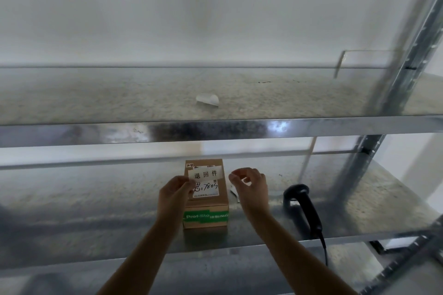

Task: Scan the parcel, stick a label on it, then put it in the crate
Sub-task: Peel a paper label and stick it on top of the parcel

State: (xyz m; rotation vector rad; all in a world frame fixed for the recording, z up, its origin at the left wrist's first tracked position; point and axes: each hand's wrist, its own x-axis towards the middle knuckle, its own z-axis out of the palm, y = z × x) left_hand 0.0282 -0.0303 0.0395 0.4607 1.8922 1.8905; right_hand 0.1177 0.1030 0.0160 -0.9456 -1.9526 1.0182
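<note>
Your left hand reaches in over the front edge of the lower shelf, its thumb and fingertips pinched together on the left end of a white label printed with three large dark characters. You hold that strip flat across the top of the parcel, a small brown cardboard box that stands on the lower shelf about midway along its length, a little back from the front edge. Below the strip, the box top carries a white shipping sticker with handwritten digits, and a band of green tape with pale lettering wraps the face of the box nearest you. Just right of the parcel, your right hand hovers with thumb and forefinger curled close together, a small gap between their tips; it touches neither the label nor the box, and the right end of the strip lies free near it. Behind that wrist a small pale scrap lies on the shelf; what it is cannot be made out. Farther right, near the shelf's right end, a black handheld scanner lies with its head toward the back and its cable trailing over the front edge. On the upper shelf a curled piece of white paper sits alone near the middle.
</note>
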